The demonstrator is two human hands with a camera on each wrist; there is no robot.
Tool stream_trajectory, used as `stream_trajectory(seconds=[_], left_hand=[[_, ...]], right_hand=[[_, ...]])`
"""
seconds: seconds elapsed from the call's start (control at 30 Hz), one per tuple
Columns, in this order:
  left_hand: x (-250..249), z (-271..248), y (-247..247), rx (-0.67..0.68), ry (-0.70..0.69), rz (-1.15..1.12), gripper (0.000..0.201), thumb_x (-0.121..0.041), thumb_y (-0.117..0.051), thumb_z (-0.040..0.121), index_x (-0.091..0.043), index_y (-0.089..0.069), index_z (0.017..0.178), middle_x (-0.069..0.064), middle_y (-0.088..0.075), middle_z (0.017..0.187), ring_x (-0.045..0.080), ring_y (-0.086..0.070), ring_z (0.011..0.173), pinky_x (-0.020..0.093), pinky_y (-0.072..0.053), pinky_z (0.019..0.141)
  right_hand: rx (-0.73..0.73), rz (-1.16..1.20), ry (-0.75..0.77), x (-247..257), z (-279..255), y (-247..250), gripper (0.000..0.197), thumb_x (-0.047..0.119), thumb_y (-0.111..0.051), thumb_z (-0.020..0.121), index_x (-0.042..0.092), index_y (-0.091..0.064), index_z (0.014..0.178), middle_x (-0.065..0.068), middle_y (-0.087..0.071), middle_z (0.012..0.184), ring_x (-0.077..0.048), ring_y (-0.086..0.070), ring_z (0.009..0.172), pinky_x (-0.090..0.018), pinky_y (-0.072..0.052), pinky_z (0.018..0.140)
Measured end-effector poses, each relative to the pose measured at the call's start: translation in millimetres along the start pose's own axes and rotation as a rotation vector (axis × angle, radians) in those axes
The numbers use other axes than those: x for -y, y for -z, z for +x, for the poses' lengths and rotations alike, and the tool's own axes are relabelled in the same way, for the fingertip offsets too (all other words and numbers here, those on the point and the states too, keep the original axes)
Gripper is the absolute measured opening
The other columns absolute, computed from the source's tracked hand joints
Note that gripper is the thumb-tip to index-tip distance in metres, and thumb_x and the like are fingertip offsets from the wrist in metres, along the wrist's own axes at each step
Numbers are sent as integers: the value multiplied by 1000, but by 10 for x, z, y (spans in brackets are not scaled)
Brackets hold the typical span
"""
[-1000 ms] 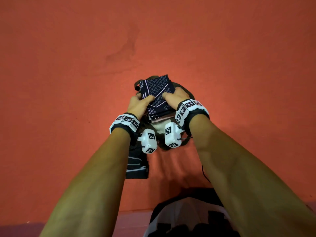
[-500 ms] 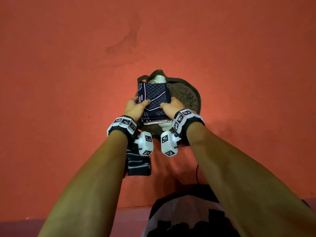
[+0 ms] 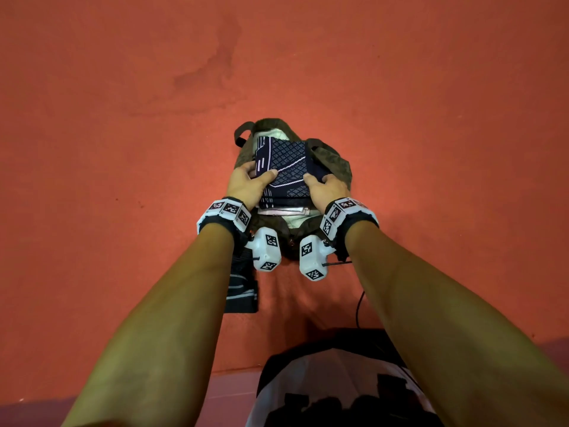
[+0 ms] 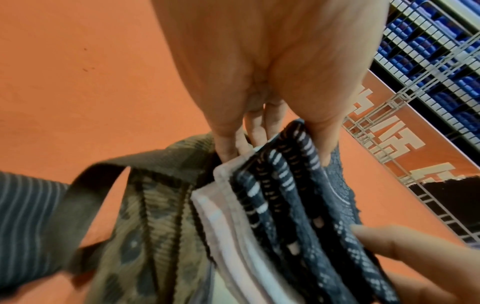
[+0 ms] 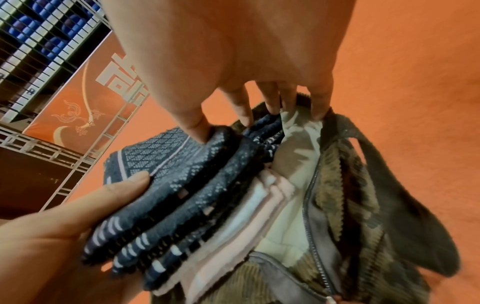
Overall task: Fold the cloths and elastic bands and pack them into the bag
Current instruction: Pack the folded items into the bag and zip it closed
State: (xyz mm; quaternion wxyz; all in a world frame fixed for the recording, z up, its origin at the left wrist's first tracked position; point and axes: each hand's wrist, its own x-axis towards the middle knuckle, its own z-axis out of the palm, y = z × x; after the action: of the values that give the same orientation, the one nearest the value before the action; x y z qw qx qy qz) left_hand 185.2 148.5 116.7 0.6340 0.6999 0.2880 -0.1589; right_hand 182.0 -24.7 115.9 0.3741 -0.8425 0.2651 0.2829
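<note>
— What has changed since a second ago?
— Both hands have carried the folded stack [image 3: 284, 171] farther forward, onto the open mouth of the brown bag [image 3: 334, 163].
— How is it held?
— Left hand [image 3: 246, 186] and right hand [image 3: 328, 189] pinch its sides, thumbs on top, fingers [image 5: 272, 102] beneath. Another striped band [image 3: 241, 294] lies on the orange floor [image 3: 123, 149].
</note>
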Motion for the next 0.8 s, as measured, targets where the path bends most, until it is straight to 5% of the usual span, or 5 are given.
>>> stream_trajectory(seconds=[0.1, 0.23, 0.37, 0.8], left_hand=[[-53, 42, -32, -22, -13, -29, 48, -14, -72, 89, -6, -52, 132, 9, -69, 114, 22, -71, 96, 31, -59, 79], [-97, 104, -40, -48, 0, -50, 38, -14, -70, 90, -8, -55, 125, 8, -70, 110, 24, -71, 98, 39, -59, 87], [-125, 179, -92, -61, -7, -5, 45, -20, -73, 88, -8, -56, 128, 8, -71, 112, 22, -71, 96, 38, -59, 87], [-198, 386, -181, -86, -15, 32, 34, -19, -71, 89, -9, -62, 120, 2, -73, 103, 19, -72, 91, 30, -60, 80]], right_hand=[[-10, 42, -15, -89, 11, -11, 66, 60, -32, 97, 9, -52, 134, -16, -52, 137, -35, -50, 124, -41, -39, 102], [-70, 36, -27, -157, 27, -10, 50, 39, -46, 97, 6, -47, 134, -19, -56, 130, -37, -53, 118, -37, -41, 93], [-88, 26, -13, -96, 82, 35, 54, 27, -52, 92, 9, -40, 142, -18, -54, 132, -36, -53, 120, -38, -44, 95], [-61, 92, -91, -48, 214, 51, 56, 27, -56, 92, 8, -38, 141, -16, -53, 132, -35, -55, 117, -35, -44, 87]])
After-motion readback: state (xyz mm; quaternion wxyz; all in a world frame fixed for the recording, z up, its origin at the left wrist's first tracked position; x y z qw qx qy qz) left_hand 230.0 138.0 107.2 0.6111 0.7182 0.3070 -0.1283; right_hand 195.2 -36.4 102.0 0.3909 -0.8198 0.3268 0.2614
